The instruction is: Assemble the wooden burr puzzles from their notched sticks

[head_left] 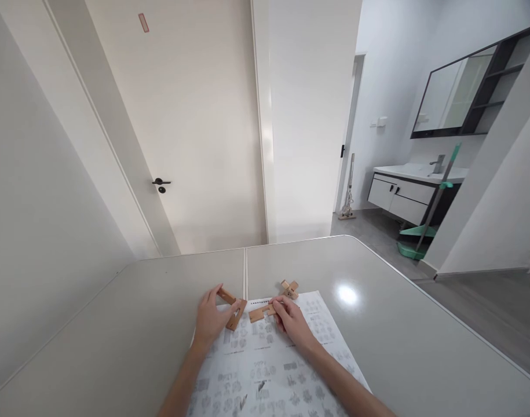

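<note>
My left hand [209, 317] is closed around a small wooden puzzle piece [226, 295], fingers at its far end and thumb on the near side. A second wooden piece with a slot [236, 315] slants beside the thumb; whether the two are joined I cannot tell. In my right hand [292, 318], a flat notched wooden piece [260, 313] is pinched by its right end, its notch facing me. Just beyond that hand stands a cross-shaped cluster of wooden pieces [289, 288]. Beneath both hands lies a printed paper sheet [265, 359] with rows of grey diagrams.
The glossy grey table [377, 324] has a seam running away from me and a rounded far right corner. Past it are a closed door [204, 127], a washbasin cabinet [399, 194], a mop [350, 188] and a green dustpan [412, 249].
</note>
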### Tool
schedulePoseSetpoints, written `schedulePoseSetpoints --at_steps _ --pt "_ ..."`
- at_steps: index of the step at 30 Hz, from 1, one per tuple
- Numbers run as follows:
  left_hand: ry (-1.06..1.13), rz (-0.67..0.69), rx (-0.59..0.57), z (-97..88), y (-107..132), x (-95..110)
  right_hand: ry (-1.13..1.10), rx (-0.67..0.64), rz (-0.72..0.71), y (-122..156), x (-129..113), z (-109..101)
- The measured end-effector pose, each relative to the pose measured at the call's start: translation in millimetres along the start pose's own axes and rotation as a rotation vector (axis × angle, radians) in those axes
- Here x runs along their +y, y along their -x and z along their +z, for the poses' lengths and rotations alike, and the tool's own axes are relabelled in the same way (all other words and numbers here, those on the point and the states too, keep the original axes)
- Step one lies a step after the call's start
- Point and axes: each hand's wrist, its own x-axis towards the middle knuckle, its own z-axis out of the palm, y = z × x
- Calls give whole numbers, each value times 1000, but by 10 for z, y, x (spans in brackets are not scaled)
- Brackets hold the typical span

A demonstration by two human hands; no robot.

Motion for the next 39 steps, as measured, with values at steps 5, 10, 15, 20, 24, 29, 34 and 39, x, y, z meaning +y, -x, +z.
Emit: schedulePoseSetpoints --at_steps 5,10,15,20,24,29,34,39 --pt "-135 -5 31 -5 9 -22 7 1 0 8 -20 -5" --pt "-88 -2 -52 -41 -31 -148 25 -5 -3 9 -24 -4" --pt "-24 97 -195 -176 -55 -284 42 -12 0 -7 22 -3" --pt "53 129 -383 -263 -44 -323 86 -3 -3 -12 61 0" --pt "88 138 -476 -289 -17 -302 185 25 -35 3 47 -8" --pt "106 176 -570 -320 6 -237 413 28 -138 38 5 -15" --pt "94 233 -648 -278 66 -134 578 -32 -199 75 -10 13" --pt "127 281 -637 -124 158 41 645 -35 -230 86 24 23"
